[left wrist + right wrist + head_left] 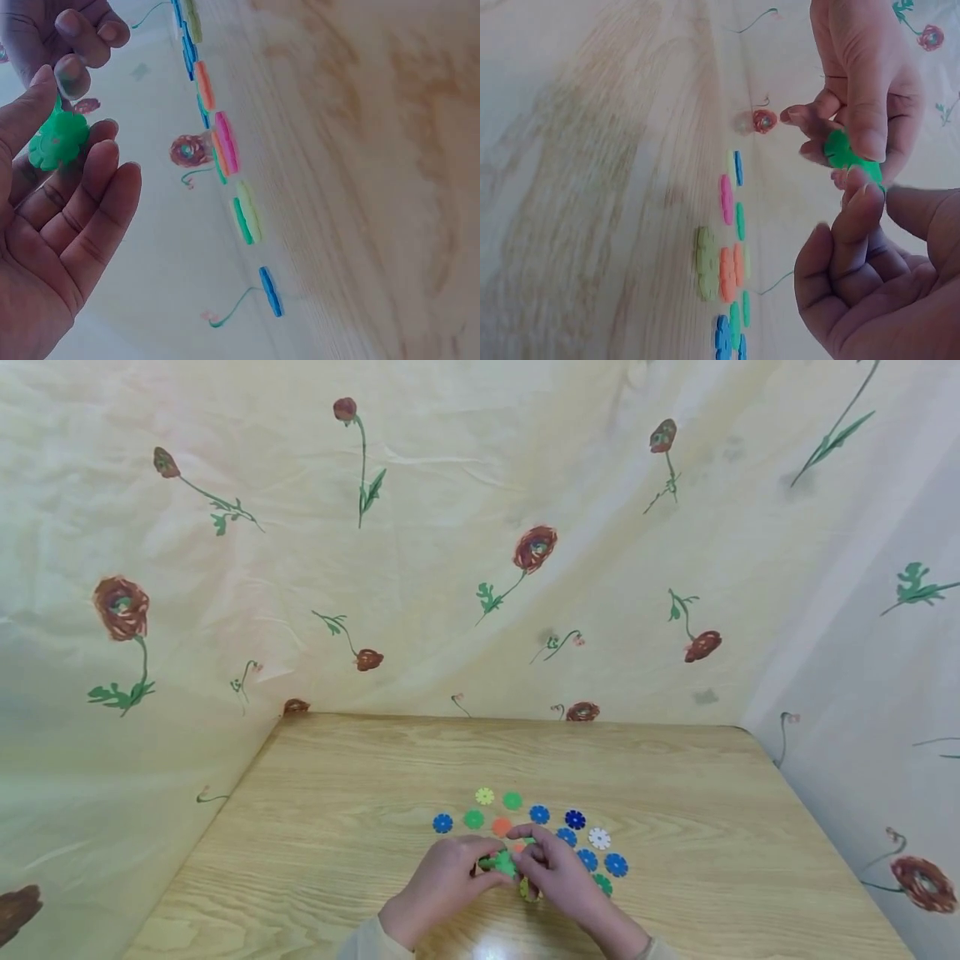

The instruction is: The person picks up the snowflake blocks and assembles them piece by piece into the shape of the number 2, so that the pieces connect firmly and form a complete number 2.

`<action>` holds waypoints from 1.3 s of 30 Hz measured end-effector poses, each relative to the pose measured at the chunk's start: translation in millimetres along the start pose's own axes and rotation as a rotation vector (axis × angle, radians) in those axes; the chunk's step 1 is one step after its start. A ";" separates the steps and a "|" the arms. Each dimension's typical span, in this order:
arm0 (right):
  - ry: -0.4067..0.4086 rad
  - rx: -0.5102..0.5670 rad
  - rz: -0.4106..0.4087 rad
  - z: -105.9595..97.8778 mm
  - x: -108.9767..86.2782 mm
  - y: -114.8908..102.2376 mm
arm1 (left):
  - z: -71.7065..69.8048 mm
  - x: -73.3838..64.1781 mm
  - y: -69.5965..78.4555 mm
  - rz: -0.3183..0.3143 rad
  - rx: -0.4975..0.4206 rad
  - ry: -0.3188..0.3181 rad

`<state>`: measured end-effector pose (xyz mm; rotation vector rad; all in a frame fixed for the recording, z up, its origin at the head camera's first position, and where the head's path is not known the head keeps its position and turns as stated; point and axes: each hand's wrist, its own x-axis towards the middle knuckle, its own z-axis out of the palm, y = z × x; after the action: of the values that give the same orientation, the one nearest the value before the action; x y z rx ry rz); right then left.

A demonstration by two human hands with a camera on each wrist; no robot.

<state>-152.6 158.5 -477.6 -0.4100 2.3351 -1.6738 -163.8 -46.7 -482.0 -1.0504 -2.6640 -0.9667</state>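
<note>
My left hand (447, 874) pinches a green notched plastic disc (60, 141) between thumb and fingers, raised over the table. Its flower-like outline faces the left wrist view. Close against it, my right hand (561, 878) pinches a green edge at the disc's side with thumb and index finger, best seen in the right wrist view. A narrow green part stands up from the disc (847, 156); whether it is a second disc is hard to tell. Under the right hand lies a yellow-green disc (528, 891), partly covered by the fingers.
Several loose discs lie flat beyond and right of the hands: blue (442, 823), yellow (484, 796), orange (502, 827), white (599, 838), dark blue (575, 820), and magenta (226, 142). Flower-printed cloth (450, 568) hangs behind and beside the wooden table (337, 785).
</note>
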 end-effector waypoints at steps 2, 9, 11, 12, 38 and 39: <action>0.042 -0.061 -0.008 -0.9 0.2 1.1 | -2.2 -1.0 -1.5 -0.029 -0.017 0.002; 0.088 -0.374 -0.057 -4.2 -0.2 10.3 | -8.9 -5.0 -9.0 -0.104 -0.071 -0.012; 0.060 -0.445 -0.061 -4.7 -1.3 12.6 | -10.4 -5.9 -10.6 -0.112 -0.078 -0.012; 0.048 -0.482 -0.059 -4.8 -1.9 13.5 | -11.0 -6.2 -11.3 -0.113 -0.079 -0.014; -0.028 -0.571 0.017 -9.1 -8.0 16.7 | -14.6 -7.5 -9.1 -0.109 -0.073 -0.003; -0.023 -0.560 0.008 -9.7 -8.3 16.2 | -14.7 -7.5 -9.0 -0.111 -0.072 -0.004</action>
<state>-149.8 175.0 -489.6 -0.5094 2.7556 -0.9751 -165.6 -64.8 -477.5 -0.9272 -2.7354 -1.0891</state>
